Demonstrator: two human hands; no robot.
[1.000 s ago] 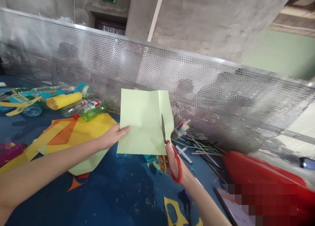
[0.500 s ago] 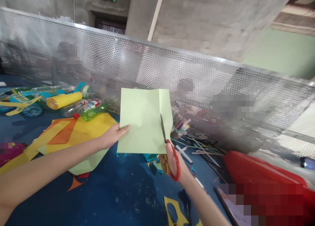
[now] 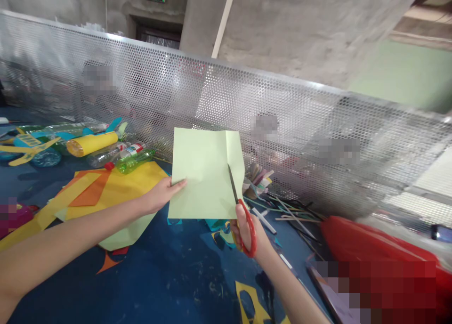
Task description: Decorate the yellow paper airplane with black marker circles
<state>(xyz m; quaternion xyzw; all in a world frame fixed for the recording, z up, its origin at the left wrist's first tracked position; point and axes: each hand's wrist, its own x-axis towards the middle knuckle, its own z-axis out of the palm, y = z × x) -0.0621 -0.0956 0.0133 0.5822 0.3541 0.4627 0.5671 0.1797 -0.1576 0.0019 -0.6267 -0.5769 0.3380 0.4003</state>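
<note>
I hold a pale green paper sheet (image 3: 203, 171) upright above the blue table (image 3: 165, 277). My left hand (image 3: 163, 194) pinches its lower left edge, thumb on the front. My right hand (image 3: 247, 230) grips red-handled scissors (image 3: 243, 215), fingers through the loops. The blades point up into the sheet's right part, beside a vertical crease.
Yellow and orange paper sheets (image 3: 106, 192) lie left on the table, with plastic bottles (image 3: 120, 157) and a yellow roll (image 3: 92, 143) behind. Sticks and strips (image 3: 282, 211) lie right of the sheet. A red object (image 3: 370, 248) sits at right. A perforated metal screen (image 3: 282, 126) runs along the back.
The scissors have moved a little up and left along the sheet, with the blades deeper into the paper. My left hand has stayed in place.
</note>
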